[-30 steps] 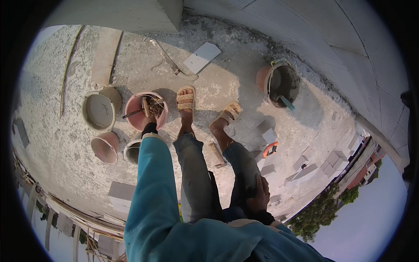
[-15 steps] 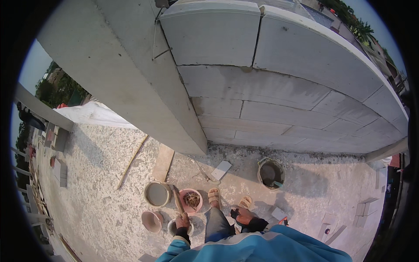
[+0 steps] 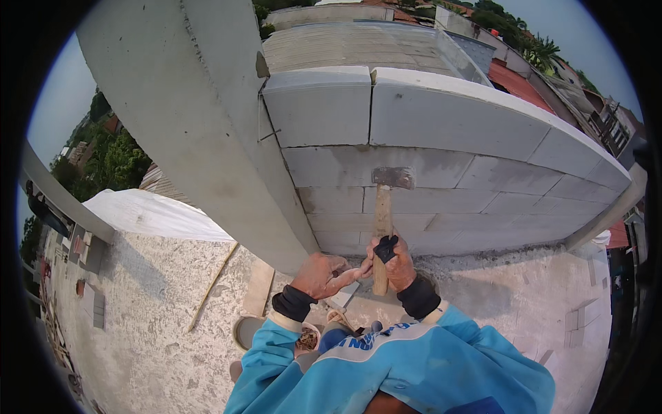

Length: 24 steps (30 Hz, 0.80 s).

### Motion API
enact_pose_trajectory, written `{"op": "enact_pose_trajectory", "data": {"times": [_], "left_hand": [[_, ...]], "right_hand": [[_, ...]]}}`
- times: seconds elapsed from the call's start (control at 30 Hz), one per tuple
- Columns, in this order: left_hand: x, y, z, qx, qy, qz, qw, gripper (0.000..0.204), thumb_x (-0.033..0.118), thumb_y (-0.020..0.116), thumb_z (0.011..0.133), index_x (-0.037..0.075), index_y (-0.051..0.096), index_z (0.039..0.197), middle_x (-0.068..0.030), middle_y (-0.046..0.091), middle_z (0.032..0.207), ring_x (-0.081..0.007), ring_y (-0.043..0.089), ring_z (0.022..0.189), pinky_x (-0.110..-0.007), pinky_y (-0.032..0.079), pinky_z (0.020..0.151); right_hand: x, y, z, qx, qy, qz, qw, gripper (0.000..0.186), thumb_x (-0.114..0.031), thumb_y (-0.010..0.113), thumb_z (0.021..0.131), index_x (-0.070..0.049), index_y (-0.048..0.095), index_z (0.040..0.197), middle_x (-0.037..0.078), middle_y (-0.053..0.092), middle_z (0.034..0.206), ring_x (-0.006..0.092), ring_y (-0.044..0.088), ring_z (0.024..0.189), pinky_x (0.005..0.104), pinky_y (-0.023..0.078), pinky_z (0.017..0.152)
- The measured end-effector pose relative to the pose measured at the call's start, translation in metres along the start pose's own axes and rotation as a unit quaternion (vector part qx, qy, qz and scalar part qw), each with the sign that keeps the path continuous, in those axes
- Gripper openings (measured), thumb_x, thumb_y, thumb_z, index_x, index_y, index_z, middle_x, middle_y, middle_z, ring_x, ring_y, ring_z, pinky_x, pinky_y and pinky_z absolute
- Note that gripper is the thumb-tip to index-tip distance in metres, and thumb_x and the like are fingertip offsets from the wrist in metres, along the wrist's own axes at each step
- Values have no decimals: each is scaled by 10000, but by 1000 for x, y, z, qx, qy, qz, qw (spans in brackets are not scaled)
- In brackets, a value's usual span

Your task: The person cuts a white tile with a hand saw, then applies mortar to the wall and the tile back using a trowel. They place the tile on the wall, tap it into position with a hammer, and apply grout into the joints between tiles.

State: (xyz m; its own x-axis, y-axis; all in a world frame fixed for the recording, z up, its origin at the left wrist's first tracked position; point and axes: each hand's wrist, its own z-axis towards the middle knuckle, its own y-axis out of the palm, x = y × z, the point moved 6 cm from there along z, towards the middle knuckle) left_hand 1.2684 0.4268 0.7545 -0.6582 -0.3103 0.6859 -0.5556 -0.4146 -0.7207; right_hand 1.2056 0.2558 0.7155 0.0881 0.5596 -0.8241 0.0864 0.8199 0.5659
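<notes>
Weight at the top, grip at the bottom

A block wall (image 3: 448, 103) spans the view ahead, with a concrete pillar (image 3: 207, 124) on its left. Before the wall, the hammer (image 3: 383, 207) stands upright in the air, its head (image 3: 394, 177) uppermost. The right hand (image 3: 400, 268) is wrapped around the lower handle (image 3: 380, 284); the left hand (image 3: 324, 274) is curled with its fingertips just beside it, though whether they grip anything I cannot tell. A black cloth (image 3: 386, 248) shows at the right fingers.

The dark head looks like metal, so expect it heavy and apt to tip the tool. The handle seems wooden: stiff, tough, perhaps slick with dust. Low suits reach; nearer the head should steady it.
</notes>
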Motion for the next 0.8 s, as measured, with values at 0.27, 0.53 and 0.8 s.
{"op": "enact_pose_trajectory", "data": {"times": [0.27,0.53,0.8], "left_hand": [[48,-257,170,240,74,449,858,657,385,805,865,102,546,1399,-134,566,1414,-341,536,1327,-467,513,1081],[2,-315,281,-58,-197,501,841,1169,531,981,589,87,442,1526,-161,553,1488,-335,522,1393,-443,466,1143],[-43,-319,303,-99,-188,485,848,1089,528,1007,466,33,623,1357,-205,661,1324,-357,642,1227,-425,513,1064]], "right_hand": [[-176,3,32,136,-64,-441,885,334,-55,521,960,-70,492,1293,28,541,844,125,579,594,277,485,466],[-321,50,91,104,-187,-513,831,569,-95,459,1036,-124,327,1589,52,586,873,108,581,599,264,503,468],[-365,51,166,46,-138,-556,818,209,-262,521,1068,-65,543,1136,8,573,767,66,534,515,217,450,393]]}}
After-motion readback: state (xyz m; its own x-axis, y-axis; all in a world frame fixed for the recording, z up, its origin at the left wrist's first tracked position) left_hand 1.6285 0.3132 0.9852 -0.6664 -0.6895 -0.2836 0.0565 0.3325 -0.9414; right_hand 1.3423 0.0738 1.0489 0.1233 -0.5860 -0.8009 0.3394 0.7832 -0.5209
